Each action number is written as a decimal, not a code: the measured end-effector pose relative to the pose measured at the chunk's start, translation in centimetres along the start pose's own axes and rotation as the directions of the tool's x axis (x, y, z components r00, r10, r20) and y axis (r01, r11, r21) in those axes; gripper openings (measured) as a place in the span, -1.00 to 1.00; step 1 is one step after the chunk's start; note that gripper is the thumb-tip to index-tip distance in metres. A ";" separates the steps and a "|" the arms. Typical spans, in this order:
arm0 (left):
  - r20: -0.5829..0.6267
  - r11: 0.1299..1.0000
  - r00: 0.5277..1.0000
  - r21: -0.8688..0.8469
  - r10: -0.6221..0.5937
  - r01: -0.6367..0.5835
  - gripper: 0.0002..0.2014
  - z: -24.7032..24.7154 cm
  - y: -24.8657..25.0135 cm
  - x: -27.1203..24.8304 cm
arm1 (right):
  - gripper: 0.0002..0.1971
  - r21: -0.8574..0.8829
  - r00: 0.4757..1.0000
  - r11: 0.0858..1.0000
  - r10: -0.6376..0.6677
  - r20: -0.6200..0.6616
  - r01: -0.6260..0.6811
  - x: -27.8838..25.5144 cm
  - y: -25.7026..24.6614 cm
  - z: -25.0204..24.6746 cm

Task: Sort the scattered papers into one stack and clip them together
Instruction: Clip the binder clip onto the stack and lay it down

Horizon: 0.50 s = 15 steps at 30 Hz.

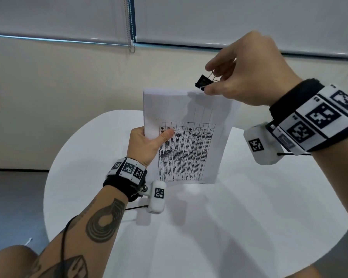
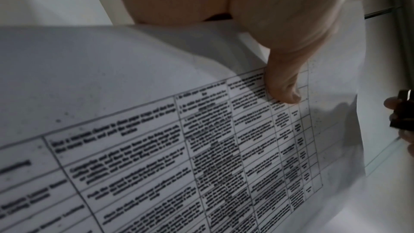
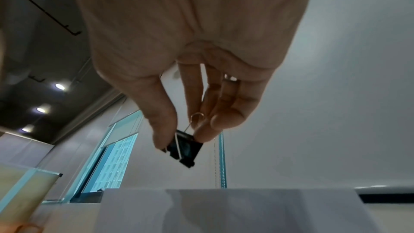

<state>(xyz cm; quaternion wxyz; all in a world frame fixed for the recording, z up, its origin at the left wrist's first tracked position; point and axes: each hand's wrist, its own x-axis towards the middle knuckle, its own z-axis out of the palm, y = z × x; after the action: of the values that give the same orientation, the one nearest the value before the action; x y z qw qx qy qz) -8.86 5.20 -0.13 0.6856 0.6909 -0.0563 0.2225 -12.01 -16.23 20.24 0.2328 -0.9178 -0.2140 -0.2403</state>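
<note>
Over white table (image 1: 249, 227), hands (image 1: 147, 143) (image 1: 247, 77) hold papers (image 1: 189, 137), binder clip (image 1: 203, 81).

White paper stack (image 1: 189, 141), printed table facing up, held upright; black binder clip (image 1: 203, 82) just above its top edge.

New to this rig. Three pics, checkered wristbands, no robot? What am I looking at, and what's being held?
No robot: a person works bare-handed, with cameras on the head and on each wrist. The big picture is the head view. The left hand holds the paper stack upright above the white round table, thumb on the printed sheet. The left wrist view shows that sheet close up. The right hand pinches a black binder clip just above the stack's top edge, not yet on it; the right wrist view shows its fingers on the clip.
</note>
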 end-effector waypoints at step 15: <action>0.006 1.000 1.000 0.024 -0.011 0.011 -0.59 0.0 0.0 0.0 | -0.70 0.170 0.992 0.984 0.036 0.120 -0.056 0.5 -0.3 -0.6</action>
<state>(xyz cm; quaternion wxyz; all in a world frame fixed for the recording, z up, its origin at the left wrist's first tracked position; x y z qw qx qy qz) -8.86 5.21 -0.11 0.6784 0.6999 -0.0521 0.2172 -12.03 -16.14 21.05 0.3043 -0.9112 -0.2260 -0.1612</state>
